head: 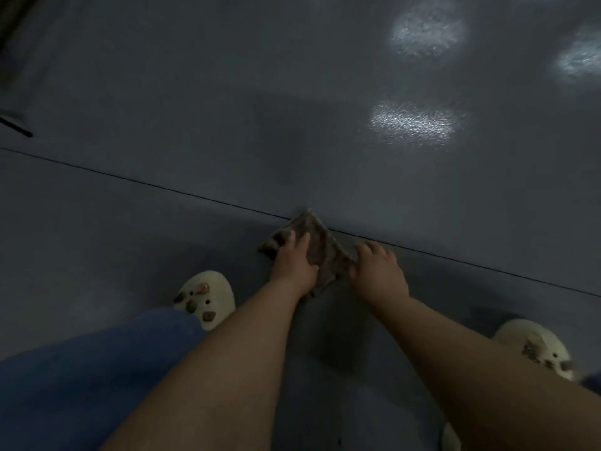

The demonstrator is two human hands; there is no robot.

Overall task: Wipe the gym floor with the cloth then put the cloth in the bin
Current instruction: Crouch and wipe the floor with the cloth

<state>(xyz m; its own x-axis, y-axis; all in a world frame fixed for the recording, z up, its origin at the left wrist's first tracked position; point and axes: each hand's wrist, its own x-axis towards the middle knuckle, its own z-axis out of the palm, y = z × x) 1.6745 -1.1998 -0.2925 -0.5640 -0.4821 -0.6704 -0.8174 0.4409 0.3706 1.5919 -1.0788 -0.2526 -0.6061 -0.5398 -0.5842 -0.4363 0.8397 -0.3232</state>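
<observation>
Both hands worked the cloth (313, 244) on the floor (195, 125): left hand (294, 260) pressed flat, right hand (377, 271) pinched its edge; soft, light, limp, probably easily bunched.

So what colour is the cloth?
The cloth is mottled brown-grey, seen in the head view.

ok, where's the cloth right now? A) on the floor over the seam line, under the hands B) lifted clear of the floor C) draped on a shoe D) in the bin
A: the cloth lies on the floor across the dark seam line, with the left hand pressing on it and the right hand at its right edge.
</observation>
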